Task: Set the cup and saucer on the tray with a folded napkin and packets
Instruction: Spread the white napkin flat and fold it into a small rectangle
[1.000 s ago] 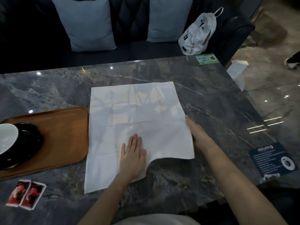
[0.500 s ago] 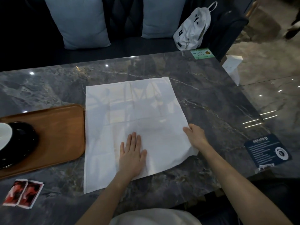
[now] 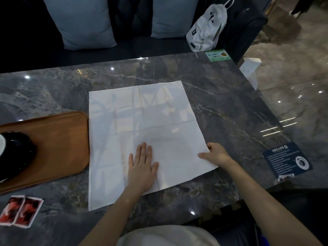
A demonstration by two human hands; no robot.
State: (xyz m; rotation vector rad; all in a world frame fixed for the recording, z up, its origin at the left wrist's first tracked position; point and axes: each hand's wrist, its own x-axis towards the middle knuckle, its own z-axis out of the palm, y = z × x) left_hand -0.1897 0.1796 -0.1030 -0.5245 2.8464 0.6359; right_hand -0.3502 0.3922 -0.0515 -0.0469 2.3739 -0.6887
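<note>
Dim room, shiny table, bent edges.

I see small white ceiling lights glinting on the glossy table (image 3: 221, 96). The white napkin (image 3: 142, 125) is the brightest thing, with soft grey shadows and pale patches across it. The sofa (image 3: 133, 23) behind is nearly black. Straight lines curve near the edges, and everything looks slightly soft.

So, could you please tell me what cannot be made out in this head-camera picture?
- Cup: cut off by the left edge; only a white sliver shows, contents hidden.
- Saucer: partly cut off by the same edge.
- Packets: print too blurred to read.
- Napkin under the left hand: covered by the palm.
- Right hand: whether it pinches the napkin's edge is unclear.
- Dark table card: text too small.
</note>
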